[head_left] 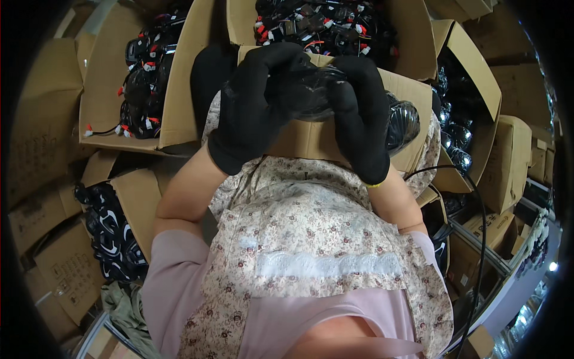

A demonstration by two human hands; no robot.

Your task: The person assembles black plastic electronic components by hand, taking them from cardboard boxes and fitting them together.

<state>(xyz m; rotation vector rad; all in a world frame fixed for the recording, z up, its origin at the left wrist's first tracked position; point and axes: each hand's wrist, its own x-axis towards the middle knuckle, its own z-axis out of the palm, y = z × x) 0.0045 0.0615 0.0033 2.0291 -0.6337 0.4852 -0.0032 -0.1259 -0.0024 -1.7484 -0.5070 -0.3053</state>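
Note:
Both of my hands wear black gloves and meet over a cardboard sheet or box at my lap. Between them is a dark, rounded part wrapped in clear plastic; its exact kind does not show. My left hand curls round its left side, and my right hand grips the right end with thumb and fingers. Another black plastic-wrapped part lies on the cardboard just right of my right wrist.
Open boxes surround me: one with black wired parts with red and white connectors at far left, a similar heap ahead. Shiny wrapped parts fill a right-hand box, black-and-white pieces another at left. A black cable hangs at right.

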